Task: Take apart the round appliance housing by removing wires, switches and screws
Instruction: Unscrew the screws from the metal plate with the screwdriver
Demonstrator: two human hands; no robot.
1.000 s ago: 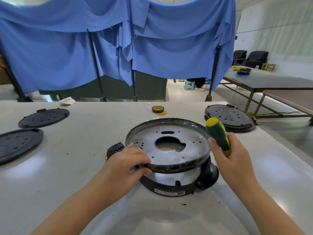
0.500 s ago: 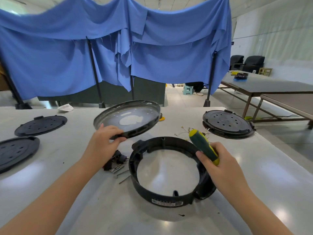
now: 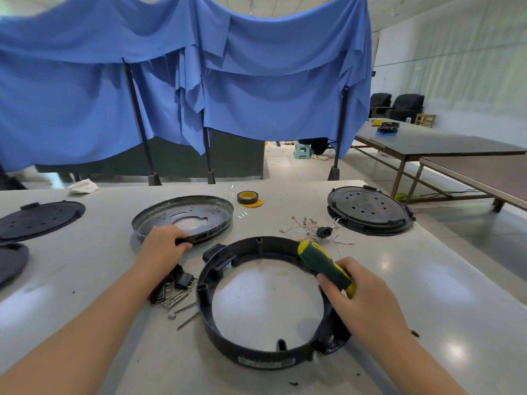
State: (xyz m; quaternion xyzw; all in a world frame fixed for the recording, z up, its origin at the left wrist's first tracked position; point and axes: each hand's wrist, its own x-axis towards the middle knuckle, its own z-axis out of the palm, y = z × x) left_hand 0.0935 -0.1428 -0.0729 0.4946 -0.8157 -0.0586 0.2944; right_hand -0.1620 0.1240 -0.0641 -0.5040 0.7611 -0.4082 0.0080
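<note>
Head view: left hand [image 3: 164, 243] grips metal pan [image 3: 182, 216] rim.

Nothing here is showing lettering clear enough to read. A pale label [image 3: 266, 360] is sitting on the outer wall of the black housing ring [image 3: 228, 344], on the side facing the near edge of the table [image 3: 427, 295], but its print is blurring into grey marks and I am making out no word or number.

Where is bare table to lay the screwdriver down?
Bare table right of the black ring, below the wire bundle and black lid. Also inside the ring. Crowded left of it: screws and switch parts.
</note>
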